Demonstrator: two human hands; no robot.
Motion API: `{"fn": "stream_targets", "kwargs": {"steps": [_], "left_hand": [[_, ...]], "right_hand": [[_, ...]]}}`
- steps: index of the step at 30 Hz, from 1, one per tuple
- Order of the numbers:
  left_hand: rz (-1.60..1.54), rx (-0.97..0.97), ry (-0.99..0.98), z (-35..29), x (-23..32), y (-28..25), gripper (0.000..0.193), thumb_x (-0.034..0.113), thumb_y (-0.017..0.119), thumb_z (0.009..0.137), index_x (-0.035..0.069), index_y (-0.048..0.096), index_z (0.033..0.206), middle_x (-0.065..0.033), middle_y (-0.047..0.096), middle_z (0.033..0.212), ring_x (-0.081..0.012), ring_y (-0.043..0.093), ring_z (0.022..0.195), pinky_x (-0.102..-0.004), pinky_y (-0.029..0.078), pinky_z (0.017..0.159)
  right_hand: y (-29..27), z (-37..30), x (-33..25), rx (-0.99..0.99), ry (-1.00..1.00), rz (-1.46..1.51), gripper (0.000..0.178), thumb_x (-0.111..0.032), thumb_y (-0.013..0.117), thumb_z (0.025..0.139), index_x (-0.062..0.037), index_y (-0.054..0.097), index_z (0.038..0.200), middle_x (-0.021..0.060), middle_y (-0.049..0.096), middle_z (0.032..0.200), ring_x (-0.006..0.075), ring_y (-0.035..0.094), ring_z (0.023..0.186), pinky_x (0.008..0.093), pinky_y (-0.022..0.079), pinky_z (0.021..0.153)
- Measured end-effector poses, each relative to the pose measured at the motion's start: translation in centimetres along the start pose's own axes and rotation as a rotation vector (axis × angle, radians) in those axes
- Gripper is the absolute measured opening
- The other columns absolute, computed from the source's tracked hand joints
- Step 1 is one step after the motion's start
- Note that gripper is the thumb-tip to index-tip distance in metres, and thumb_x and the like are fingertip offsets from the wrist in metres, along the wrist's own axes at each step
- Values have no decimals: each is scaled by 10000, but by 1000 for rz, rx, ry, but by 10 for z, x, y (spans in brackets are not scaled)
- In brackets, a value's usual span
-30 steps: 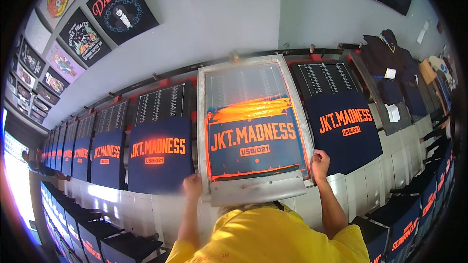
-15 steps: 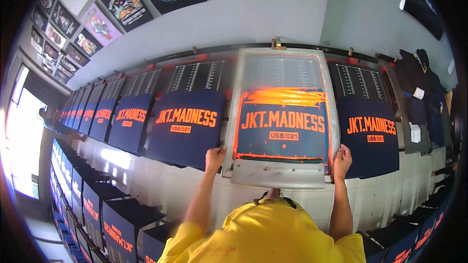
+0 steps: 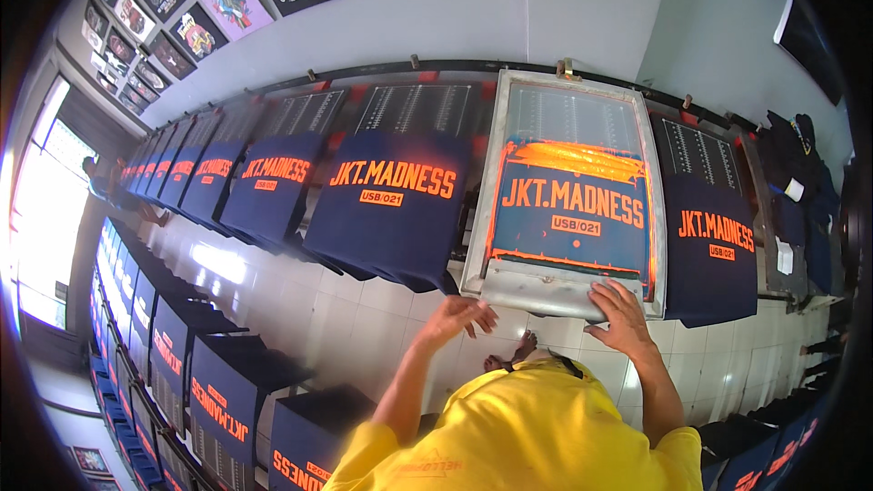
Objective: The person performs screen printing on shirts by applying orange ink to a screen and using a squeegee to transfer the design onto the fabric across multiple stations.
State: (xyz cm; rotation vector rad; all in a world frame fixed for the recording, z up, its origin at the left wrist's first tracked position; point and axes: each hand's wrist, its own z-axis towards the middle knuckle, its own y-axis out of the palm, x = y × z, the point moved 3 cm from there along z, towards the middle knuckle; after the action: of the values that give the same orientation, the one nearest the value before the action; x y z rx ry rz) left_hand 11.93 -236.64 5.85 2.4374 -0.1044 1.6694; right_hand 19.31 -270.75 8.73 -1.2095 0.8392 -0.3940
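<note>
A silver-framed printing screen lies over a dark blue garment on the long rack. Its mesh carries orange lettering, with a thick band of orange ink across the far half. A wide silver squeegee-like bar rests at the screen's near end. My right hand lies on the bar's right part, fingers spread. By the near left corner of the screen is my left hand, its fingers apart and holding nothing; whether it touches the frame I cannot tell.
Dark blue printed garments stretch along the rack on both sides of the screen. A second row of printed garments stands at lower left. Another person is far left. A rail with metal clamps runs behind the boards.
Both hands have left the screen's side edges and come to its near end. The right has opened onto the bar; the left has unclosed. The view has shifted, placing the screen farther right.
</note>
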Motion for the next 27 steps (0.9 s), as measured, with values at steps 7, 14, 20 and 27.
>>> {"fn": "stream_targets", "kwargs": {"steps": [7,14,20,27], "left_hand": [[32,-184,-157,23,-70,57,483,434,470,1024,26,631,1223,-86,703,1029,-171,675,876,-307,539,703],[-199,-232,-268,65,-74,116,523,423,419,1042,-10,498,1323,-111,663,1116,-205,686,866,-307,530,631],[-366,-182,-344,87,-98,134,580,506,382,1041,-15,491,1271,-109,644,1100,-199,662,781,-299,497,572],[184,-71,-101,93,-108,135,569,473,346,1056,-13,584,879,-90,554,698,-219,560,628,-364,467,624]], "right_hand": [[8,27,15,-39,-64,-175,509,-198,724,707,-53,592,1177,93,627,1229,299,554,1146,437,453,954],[14,61,3,-49,13,-303,339,-200,749,712,-52,603,981,98,633,1002,274,577,1000,414,487,857],[4,63,10,7,-18,-302,380,-252,810,694,-79,611,967,55,646,978,259,574,978,408,497,824],[-23,147,73,206,2,-202,325,-184,809,659,-70,611,891,85,666,854,304,616,859,437,493,778]]}}
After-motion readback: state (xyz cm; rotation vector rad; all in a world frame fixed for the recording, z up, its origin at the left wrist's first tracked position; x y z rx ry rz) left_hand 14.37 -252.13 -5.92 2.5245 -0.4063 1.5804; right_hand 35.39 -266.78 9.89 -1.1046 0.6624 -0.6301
